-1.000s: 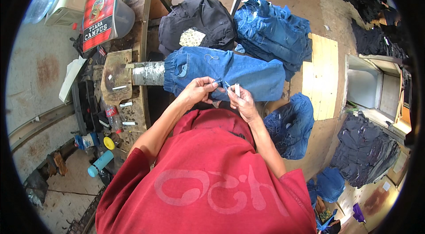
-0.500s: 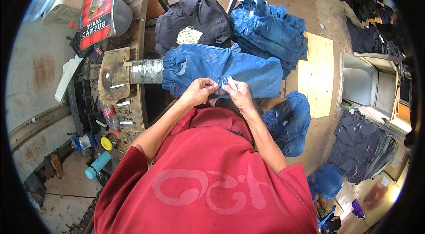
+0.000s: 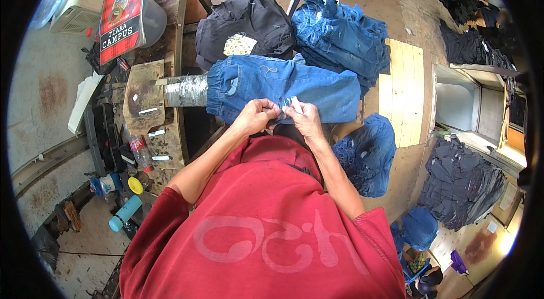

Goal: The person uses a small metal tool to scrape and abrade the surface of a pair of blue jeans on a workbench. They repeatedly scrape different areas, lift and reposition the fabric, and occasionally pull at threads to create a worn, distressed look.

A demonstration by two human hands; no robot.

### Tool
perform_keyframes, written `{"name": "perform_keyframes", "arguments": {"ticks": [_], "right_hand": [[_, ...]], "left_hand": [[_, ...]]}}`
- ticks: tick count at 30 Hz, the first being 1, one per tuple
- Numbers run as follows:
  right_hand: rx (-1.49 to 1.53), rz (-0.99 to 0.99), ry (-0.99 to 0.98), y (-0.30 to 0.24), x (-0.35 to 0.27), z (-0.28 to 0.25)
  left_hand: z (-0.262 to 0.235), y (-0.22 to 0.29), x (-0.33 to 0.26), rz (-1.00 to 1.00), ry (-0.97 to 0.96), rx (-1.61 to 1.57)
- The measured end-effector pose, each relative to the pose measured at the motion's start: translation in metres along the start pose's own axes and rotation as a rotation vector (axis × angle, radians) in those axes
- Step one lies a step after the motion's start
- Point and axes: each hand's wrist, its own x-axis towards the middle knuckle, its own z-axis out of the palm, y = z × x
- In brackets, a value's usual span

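Observation:
Blue denim trousers (image 3: 326,92) with a gathered elastic waist lie stretched over a narrow arm wrapped in worn silvery material (image 3: 190,91). At their near edge, my left hand (image 3: 256,116) is closed in a pinch on the denim, beside a pale frayed spot. Opposite it, my right hand (image 3: 307,122) grips a short white stick (image 3: 296,104) that juts up between thumb and fingers, close to the same spot. Both hands nearly meet there; the fingertips partly hide the fabric. A loose pale thread (image 3: 269,68) curls on the denim above them.
Behind the trousers sit a dark garment pile (image 3: 243,27) and a blue denim pile (image 3: 340,35). More denim (image 3: 368,157) lies to my right. At left, a wooden bench (image 3: 170,154) bears white sticks, a plastic bottle (image 3: 140,152) and a grey tub (image 3: 154,21).
Both hands stay at the frayed spot with only slight finger movement. The whole view has shifted a little; the piles and trousers keep their places.

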Motion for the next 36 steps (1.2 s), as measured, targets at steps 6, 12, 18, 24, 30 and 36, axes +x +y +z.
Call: {"name": "perform_keyframes", "arguments": {"ticks": [6, 12, 18, 24, 30, 36], "right_hand": [[-0.429, -0.274, 0.057, 0.002, 0.0, -0.008], [-0.271, -0.17, 0.079, -0.002, 0.002, -0.021], [0.145, 0.191, -0.105, -0.01, -0.003, -0.032], [0.014, 0.091, -0.06, -0.013, -0.007, -0.019], [-0.091, -0.012, 0.0, -0.008, -0.009, -0.014], [-0.013, 0.067, 0.087, -0.006, -0.012, -0.013]], "left_hand": [[-0.008, -0.006, 0.005, -0.011, -0.112, -0.179], [-0.023, -0.009, 0.004, -0.017, -0.257, -0.451], [-0.015, -0.004, 0.008, 0.017, -0.215, -0.21], [-0.001, -0.001, 0.011, 0.052, -0.08, -0.106], [0.0, -0.005, 0.017, 0.099, -0.063, -0.003], [-0.004, -0.009, 0.024, 0.042, -0.149, -0.162]]}}
